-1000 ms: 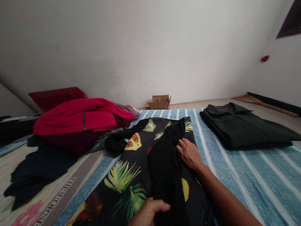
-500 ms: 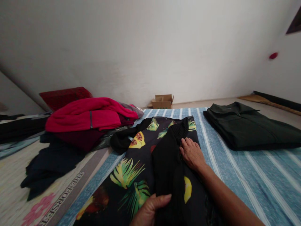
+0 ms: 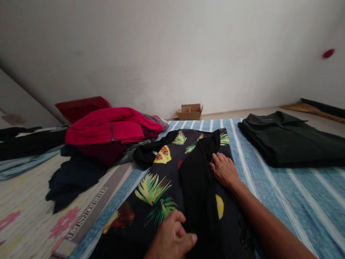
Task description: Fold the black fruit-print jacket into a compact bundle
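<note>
A black long-sleeved shirt with a print of fruit and palm leaves (image 3: 152,190) lies spread in front of me. One plain black sleeve (image 3: 198,180) is folded lengthwise over its body. My right hand (image 3: 224,169) rests on the shirt's right edge beside this sleeve, fingers stretched out and close together. Near the bottom of the view, my left hand (image 3: 175,235) is over the printed front, just left of the sleeve. Its fingers are loosely bent and the thumb stands apart, with no cloth seen between them. The shirt's lower end runs out of view.
A folded dark green garment (image 3: 293,144) lies at the right on the blue striped sheet (image 3: 244,158). At the left are a pink fleece (image 3: 107,126), dark clothes (image 3: 75,180) and a floral mat (image 3: 24,208). A cardboard box (image 3: 190,112) stands by the wall.
My left hand has lifted its thumb off the black sleeve and moved slightly up, its fingers now showing. My right hand stays on the shirt's edge. The view has shifted slightly left.
</note>
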Motion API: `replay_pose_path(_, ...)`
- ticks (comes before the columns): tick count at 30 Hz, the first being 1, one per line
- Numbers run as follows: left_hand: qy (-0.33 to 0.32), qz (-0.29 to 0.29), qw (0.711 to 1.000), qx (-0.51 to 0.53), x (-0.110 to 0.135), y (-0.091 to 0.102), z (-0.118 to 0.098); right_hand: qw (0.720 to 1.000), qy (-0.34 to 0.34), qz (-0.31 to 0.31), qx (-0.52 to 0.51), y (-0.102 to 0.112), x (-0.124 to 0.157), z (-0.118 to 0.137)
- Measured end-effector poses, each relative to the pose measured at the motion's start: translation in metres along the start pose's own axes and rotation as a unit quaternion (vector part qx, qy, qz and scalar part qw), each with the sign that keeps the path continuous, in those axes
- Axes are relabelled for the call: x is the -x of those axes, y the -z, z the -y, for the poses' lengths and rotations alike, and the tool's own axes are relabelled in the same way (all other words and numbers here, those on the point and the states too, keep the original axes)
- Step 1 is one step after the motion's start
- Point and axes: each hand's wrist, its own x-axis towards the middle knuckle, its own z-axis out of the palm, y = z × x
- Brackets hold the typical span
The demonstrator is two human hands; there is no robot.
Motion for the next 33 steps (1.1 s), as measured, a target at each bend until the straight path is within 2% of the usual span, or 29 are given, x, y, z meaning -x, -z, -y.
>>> replay_pose_path(2, -0.082, -0.061, 0.992, -0.072, -0.001, -0.001, -0.005, 1.000, 0.000, 0.000, 0.003, 0.001, 0.000, 0.000)
replay_pose_path(4, -0.163, -0.067, 0.977, -0.123, -0.003, -0.010, -0.012, 1.000, 0.002, 0.000, 0.007, 0.001, 0.001, 0.000)
replay_pose_path(6, -0.224, -0.002, 0.959, -0.172, -0.008, -0.023, -0.015, 1.000, 0.005, -0.001, 0.011, -0.001, 0.001, 0.000)
replay_pose_path(8, -0.250, 0.084, 0.937, -0.228, -0.017, -0.037, -0.010, 1.000, 0.007, -0.003, 0.013, -0.003, 0.002, -0.001)
replay_pose_path(10, -0.232, 0.158, 0.918, -0.281, -0.027, -0.047, 0.000, 1.000, 0.008, -0.005, 0.013, -0.005, 0.002, -0.002)
replay_pose_path(13, -0.202, 0.206, 0.898, -0.332, -0.038, -0.051, 0.014, 1.000, 0.013, -0.007, 0.011, -0.007, 0.002, -0.003)
replay_pose_path(17, -0.216, 0.212, 0.884, -0.356, -0.040, -0.047, 0.018, 1.000, 0.011, -0.009, 0.017, -0.006, 0.001, -0.002)
replay_pose_path(23, -0.197, 0.218, 0.866, -0.405, -0.035, -0.047, 0.006, 1.000, 0.010, -0.006, 0.021, -0.002, 0.002, -0.002)
replay_pose_path(29, -0.191, 0.215, 0.867, -0.408, -0.027, -0.052, -0.008, 1.000, 0.009, -0.010, 0.018, 0.001, 0.002, 0.000)
replay_pose_path(33, -0.217, 0.200, 0.867, -0.401, -0.022, -0.045, -0.006, 1.000, 0.005, -0.008, 0.019, 0.001, 0.002, 0.000)
